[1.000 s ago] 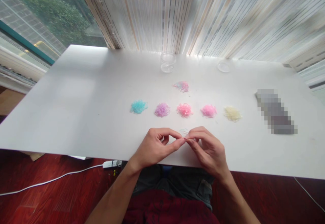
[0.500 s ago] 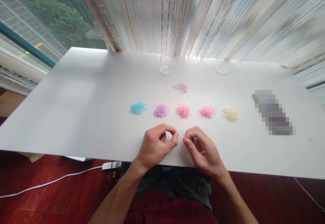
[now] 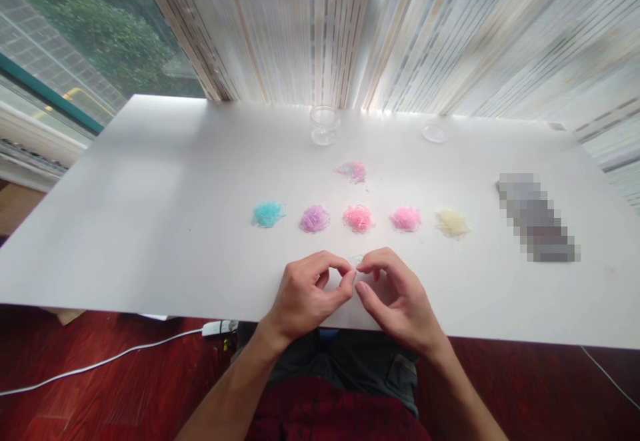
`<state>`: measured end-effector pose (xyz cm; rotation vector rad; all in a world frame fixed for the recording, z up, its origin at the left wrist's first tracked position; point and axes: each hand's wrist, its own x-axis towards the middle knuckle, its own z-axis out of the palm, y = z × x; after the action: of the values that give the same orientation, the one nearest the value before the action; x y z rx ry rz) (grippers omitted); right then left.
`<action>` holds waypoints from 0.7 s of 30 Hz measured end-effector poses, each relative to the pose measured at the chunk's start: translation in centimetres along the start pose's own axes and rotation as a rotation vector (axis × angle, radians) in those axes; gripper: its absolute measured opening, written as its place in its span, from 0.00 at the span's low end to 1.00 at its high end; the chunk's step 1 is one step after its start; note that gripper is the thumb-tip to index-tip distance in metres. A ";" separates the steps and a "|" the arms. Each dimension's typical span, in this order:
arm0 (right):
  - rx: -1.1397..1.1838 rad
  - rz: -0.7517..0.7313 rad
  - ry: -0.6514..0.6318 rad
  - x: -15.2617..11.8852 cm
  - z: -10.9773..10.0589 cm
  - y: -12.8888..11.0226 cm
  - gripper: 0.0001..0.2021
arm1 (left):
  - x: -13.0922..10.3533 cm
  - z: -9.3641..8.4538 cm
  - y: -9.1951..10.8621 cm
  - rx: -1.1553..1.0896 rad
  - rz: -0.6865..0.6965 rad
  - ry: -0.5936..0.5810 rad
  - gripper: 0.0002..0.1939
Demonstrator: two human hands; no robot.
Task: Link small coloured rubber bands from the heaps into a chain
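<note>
My left hand (image 3: 311,289) is closed in a pinch near the table's front edge; what it holds is too small to make out. Beside its fingertips, my right hand (image 3: 400,294) has thumb and forefinger apart. A few thin, clear pieces (image 3: 355,260) lie just beyond the fingertips. Past the hands runs a row of small heaps of thin bands: teal (image 3: 269,214), purple (image 3: 315,218), coral (image 3: 359,218), pink (image 3: 406,218) and pale yellow (image 3: 453,224). A mixed-colour heap (image 3: 353,172) lies behind the coral one.
On the white table (image 3: 150,228), a clear round container (image 3: 325,126) stands at the back, with a clear lid-like disc (image 3: 434,133) farther right. A blurred-out, pixelated object (image 3: 537,218) lies at the right. A striped curtain hangs behind the table.
My right thumb has parted from its forefinger. My left fingertips have shifted slightly right, closer to the right hand. The view has moved slightly.
</note>
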<state>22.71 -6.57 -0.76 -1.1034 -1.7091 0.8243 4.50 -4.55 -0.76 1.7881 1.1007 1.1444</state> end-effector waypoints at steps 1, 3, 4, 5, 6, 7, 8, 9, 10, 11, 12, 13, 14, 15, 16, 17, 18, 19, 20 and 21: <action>-0.008 -0.009 0.000 0.0 0.0 0.0 0.11 | 0.0 0.0 0.0 -0.032 -0.034 0.000 0.03; -0.024 -0.023 0.004 0.0 0.0 0.1 0.14 | 0.1 -0.1 0.1 -0.078 -0.090 0.000 0.03; -0.035 -0.029 0.010 0.0 0.0 0.1 0.14 | 0.1 -0.1 0.0 -0.088 -0.107 -0.002 0.03; -0.047 -0.032 0.018 0.0 0.0 0.1 0.13 | 0.2 -0.1 0.0 -0.092 -0.117 -0.002 0.03; -0.059 -0.037 0.030 0.0 0.0 0.2 0.12 | 0.2 -0.1 0.0 -0.092 -0.123 -0.003 0.03; -0.071 -0.043 0.048 -0.1 0.0 0.2 0.10 | 0.2 -0.1 0.1 -0.091 -0.127 -0.003 0.03; -0.083 -0.051 0.070 -0.1 0.1 0.2 0.09 | 0.2 -0.1 0.1 -0.091 -0.132 -0.004 0.03; -0.092 -0.061 0.093 -0.1 0.1 0.3 0.08 | 0.3 -0.1 0.2 -0.092 -0.137 -0.006 0.03; -0.102 -0.070 0.110 -0.1 0.2 0.3 0.07 | 0.3 -0.1 0.2 -0.093 -0.141 -0.007 0.04; -0.112 -0.076 0.122 -0.1 0.2 0.3 0.07 | 0.3 -0.2 0.3 -0.095 -0.145 -0.010 0.04; -0.123 -0.079 0.127 -0.1 0.2 0.3 0.07 | 0.4 -0.2 0.3 -0.096 -0.148 -0.014 0.04; -0.134 -0.080 0.125 -0.1 0.2 0.3 0.06 | 0.4 -0.2 0.3 -0.098 -0.150 -0.017 0.04; -0.141 -0.081 0.118 -0.1 0.2 0.2 0.06 | 0.4 -0.2 0.3 -0.100 -0.154 -0.020 0.04; -0.146 -0.083 0.111 0.0 0.2 0.2 0.06 | 0.4 -0.2 0.3 -0.099 -0.159 -0.021 0.04; -0.148 -0.085 0.104 0.0 0.2 0.2 0.06 | 0.4 -0.2 0.2 -0.097 -0.164 -0.022 0.04; -0.149 -0.085 0.096 0.0 0.2 0.2 0.06 | 0.3 -0.2 0.2 -0.095 -0.167 -0.023 0.04; -0.149 -0.085 0.092 0.0 0.1 0.2 0.06 | 0.3 -0.2 0.1 -0.093 -0.170 -0.023 0.04; -0.149 -0.085 0.091 0.0 0.1 0.2 0.06 | 0.3 -0.2 0.1 -0.091 -0.172 -0.022 0.04; -0.149 -0.086 0.096 0.0 0.1 0.2 0.06 | 0.3 -0.2 0.0 -0.090 -0.173 -0.024 0.04; -0.150 -0.088 0.102 0.0 0.1 0.2 0.06 | 0.3 -0.2 0.0 -0.090 -0.173 -0.026 0.04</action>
<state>22.68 -6.50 -0.96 -1.1415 -1.7421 0.5832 4.37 -4.29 -0.60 1.6011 1.1460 1.0469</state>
